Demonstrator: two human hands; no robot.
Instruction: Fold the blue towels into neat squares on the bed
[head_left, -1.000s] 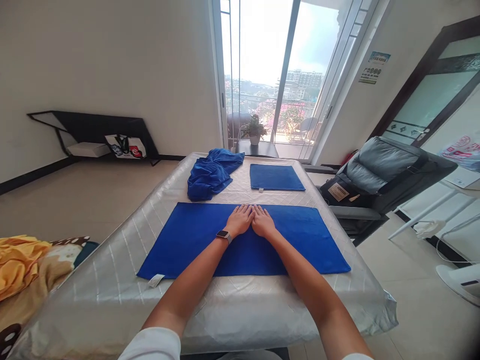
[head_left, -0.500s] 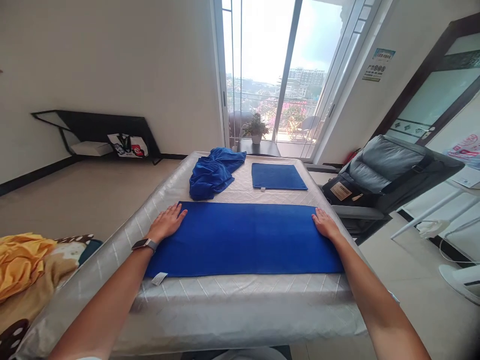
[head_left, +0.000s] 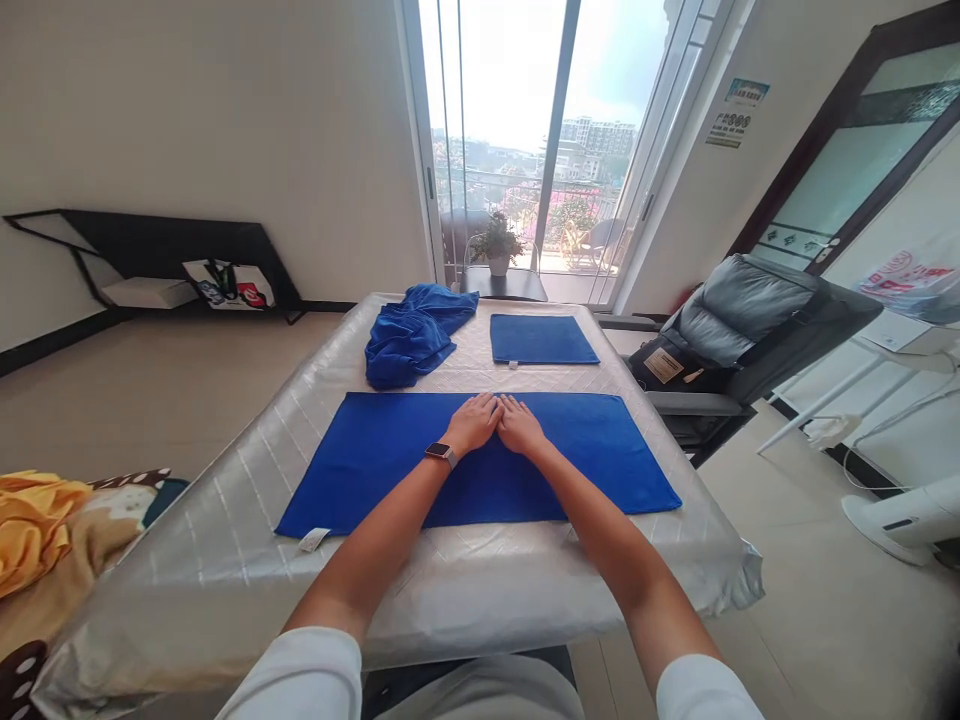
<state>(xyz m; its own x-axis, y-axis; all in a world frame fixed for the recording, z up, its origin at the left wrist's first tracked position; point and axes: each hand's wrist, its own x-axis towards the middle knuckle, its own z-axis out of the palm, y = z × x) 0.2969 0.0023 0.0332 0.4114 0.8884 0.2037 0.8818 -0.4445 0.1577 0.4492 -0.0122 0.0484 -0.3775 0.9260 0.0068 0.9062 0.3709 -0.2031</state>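
Observation:
A long blue towel lies flat across the silver quilted table. My left hand, with a watch on its wrist, and my right hand rest palms down side by side on the towel's far middle, fingers almost touching. Neither hand grips anything. A white tag sticks out at the towel's near left corner.
A crumpled blue cloth and a small folded blue towel lie at the table's far end. A grey reclining chair stands to the right, a white fan base further right. Yellow fabric lies at the left. A potted plant sits by the glass door.
Half a second ago my hands were at the towel's far left and right ends. They have slid back together at its middle, where they also were a second ago.

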